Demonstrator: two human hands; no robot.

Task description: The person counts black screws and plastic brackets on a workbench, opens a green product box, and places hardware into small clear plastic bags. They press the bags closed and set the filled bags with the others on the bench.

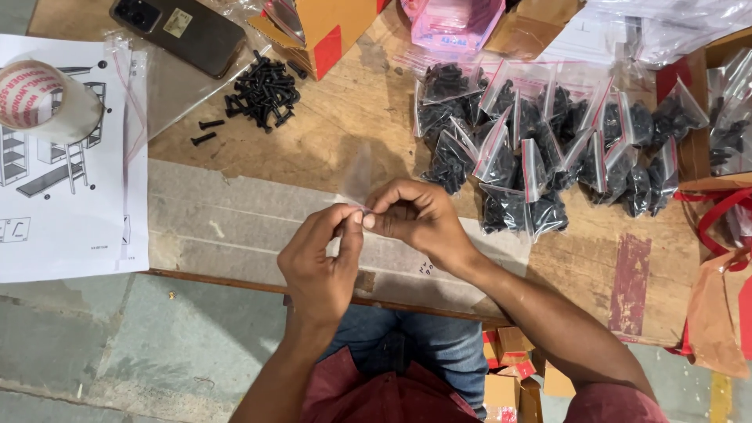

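- Clear little plastic bag (359,176) pinched at its mouth by both hands, left hand (319,262) and right hand (413,217), over the table (313,133)
- loose black screws (262,92) up left
- filled bags (548,145) on the right

The clear bag (359,174) between both grips is blurred, and the phone (178,30) is edge-cut.
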